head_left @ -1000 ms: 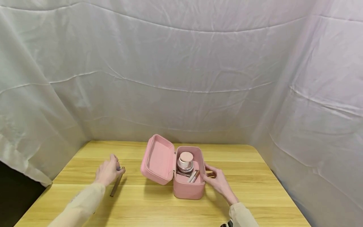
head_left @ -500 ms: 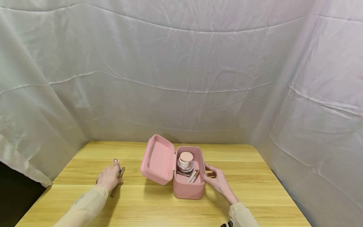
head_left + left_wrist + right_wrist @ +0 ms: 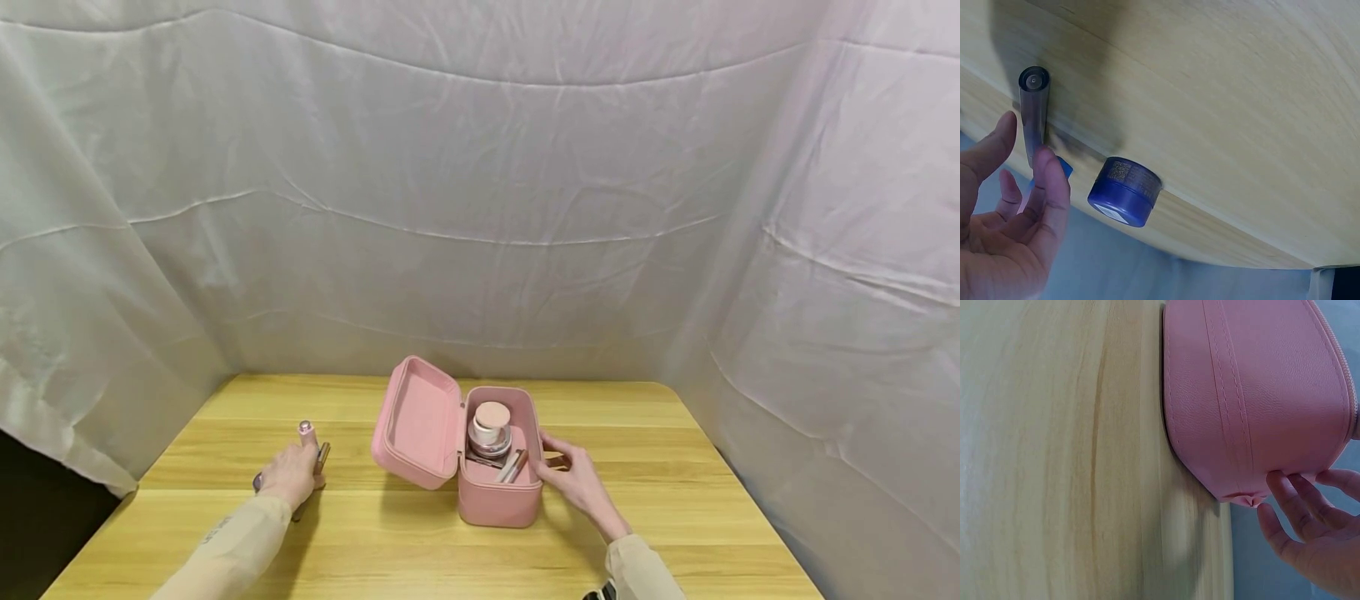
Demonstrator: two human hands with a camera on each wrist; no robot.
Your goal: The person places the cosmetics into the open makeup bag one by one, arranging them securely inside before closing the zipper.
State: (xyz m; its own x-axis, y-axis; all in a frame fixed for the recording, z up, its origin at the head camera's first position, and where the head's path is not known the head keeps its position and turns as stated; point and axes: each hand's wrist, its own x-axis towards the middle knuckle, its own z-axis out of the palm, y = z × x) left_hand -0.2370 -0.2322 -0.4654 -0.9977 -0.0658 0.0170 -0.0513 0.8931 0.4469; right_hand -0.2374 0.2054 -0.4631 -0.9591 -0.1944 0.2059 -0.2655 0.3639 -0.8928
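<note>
In the head view my left hand [image 3: 287,475] is low over the table's left side. The left wrist view shows its thumb and fingers spread around a slim brown metallic tube [image 3: 1034,119], with the thumb apart from it. A dark blue jar [image 3: 1125,190] lies beside that hand. Just beyond the fingers is a pink bottle [image 3: 307,432] with a shiny cap. My right hand [image 3: 581,483] touches the right side of an open pink cosmetic case [image 3: 500,504], its fingers loosely bent against the wall [image 3: 1260,419].
Inside the case are a stack of round containers topped by a pale pink disc [image 3: 492,415] and some slim tubes [image 3: 515,467]. The case's lid [image 3: 424,422] leans open to the left. A grey cloth [image 3: 465,283] hangs behind the wooden table [image 3: 420,562].
My left hand has moved lower and toward me, uncovering the pink bottle and part of the blue jar. The right hand and the case have stayed still.
</note>
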